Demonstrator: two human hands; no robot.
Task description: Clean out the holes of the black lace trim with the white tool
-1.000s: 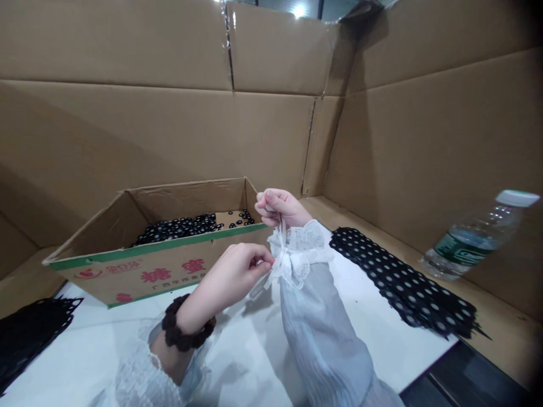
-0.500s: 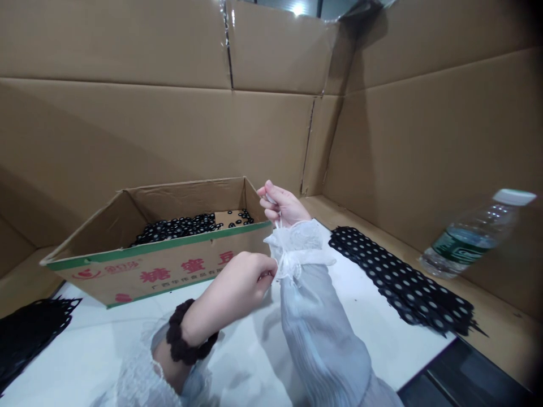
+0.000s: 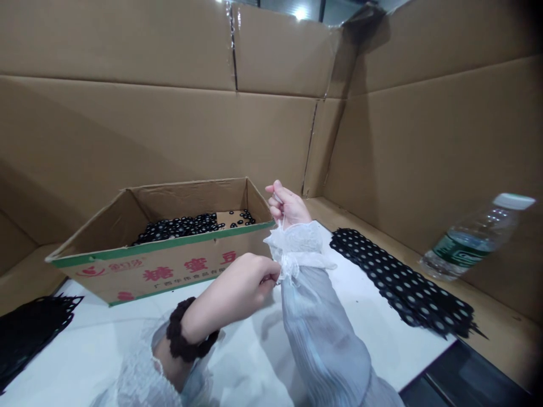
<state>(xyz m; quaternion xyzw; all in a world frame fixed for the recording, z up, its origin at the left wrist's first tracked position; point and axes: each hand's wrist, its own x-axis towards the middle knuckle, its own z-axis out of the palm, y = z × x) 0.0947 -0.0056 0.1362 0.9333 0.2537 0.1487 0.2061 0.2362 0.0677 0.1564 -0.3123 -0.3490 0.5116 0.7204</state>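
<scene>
My left hand (image 3: 254,278), with a black scrunchie (image 3: 186,333) on its wrist, is closed at the gathered cuff of my right sleeve (image 3: 324,316). Its fingertips pinch a white ribbon tie (image 3: 290,267) there and are partly hidden. My right hand (image 3: 291,204) is raised beyond the cuff, its fingers curled in. A thin white string (image 3: 283,217) runs from the lace cuff (image 3: 303,237) up into those fingers. Just left of my right hand stands an open cardboard box (image 3: 178,260) with many small black rings or discs (image 3: 182,226) inside.
A stack of black strips with round pale holes (image 3: 399,277) lies on the white tabletop (image 3: 365,339) at right. Behind it a clear water bottle (image 3: 470,243) leans. More black perforated material (image 3: 34,333) lies at left. Tall cardboard walls (image 3: 169,130) enclose the back and sides.
The view has shifted slightly, so the box and the right hand appear a little farther right. Both hands keep nearly the same pose at the cuff.
</scene>
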